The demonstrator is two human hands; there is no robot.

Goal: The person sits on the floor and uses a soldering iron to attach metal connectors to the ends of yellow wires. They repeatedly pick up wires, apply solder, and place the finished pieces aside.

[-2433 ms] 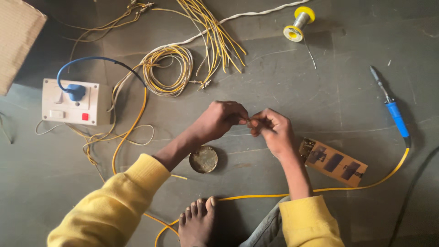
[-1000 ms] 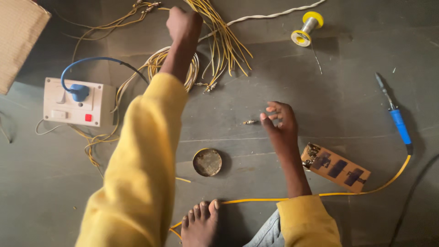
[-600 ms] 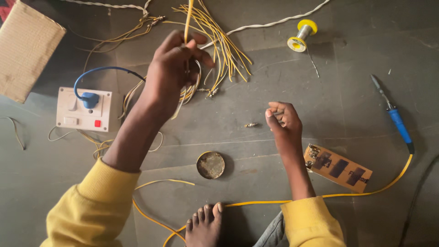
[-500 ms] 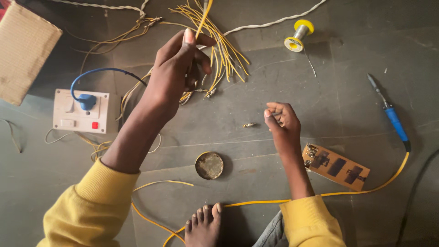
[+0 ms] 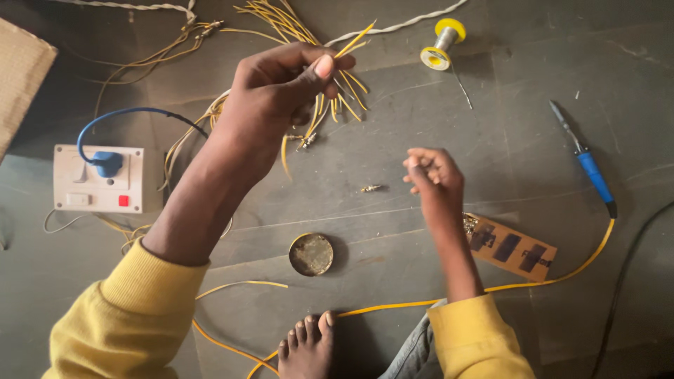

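My left hand (image 5: 281, 91) is raised over the floor and pinches a short yellow wire (image 5: 351, 43) between thumb and fingers. A bundle of cut yellow wires (image 5: 295, 21) lies just behind it. My right hand (image 5: 432, 175) hovers to the right with its fingers curled; whether it holds something small is unclear. A tiny metal piece (image 5: 371, 188) lies on the floor between the hands. A small round tin (image 5: 311, 254) sits below it.
A white switch box with a blue plug (image 5: 98, 179) is at left. A solder spool (image 5: 439, 45) lies at the top, a blue-handled soldering iron (image 5: 586, 165) at right, a brown circuit strip (image 5: 512, 245) near my right wrist. My bare foot (image 5: 305, 347) rests at the bottom.
My left hand reached up to the wire bundle and has come back holding one yellow wire. My right hand stayed near the small metal piece, which now lies on the floor.
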